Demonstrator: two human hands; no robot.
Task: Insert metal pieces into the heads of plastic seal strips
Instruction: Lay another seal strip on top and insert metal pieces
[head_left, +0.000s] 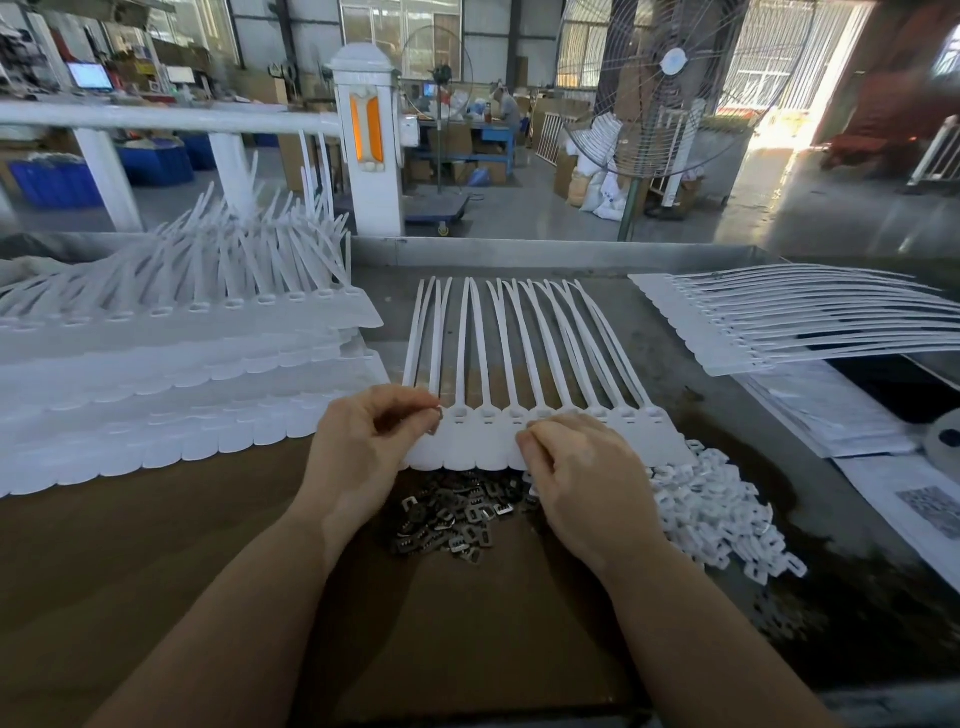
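From the head camera, a row of joined white seal strips (519, 374) lies flat on the desk (156, 545), tails fanned away from the person and flat tag ends toward them. The left hand (358, 457) pinches a small metal piece (438, 415) between thumb and fingertips at the leftmost strip head. The right hand (582, 478) rests on the tag ends right of the middle, fingers curled down on the plastic; whether they grip it cannot be told. Just below the strips, between the wrists, sits a heap of dark metal pieces (457, 514). Touching its right side is a pile of small white plastic clips (722, 514). A thick stack of seal strips (182, 353) fills the left of the desk, and another sheet of strips (779, 322) lies at the far right
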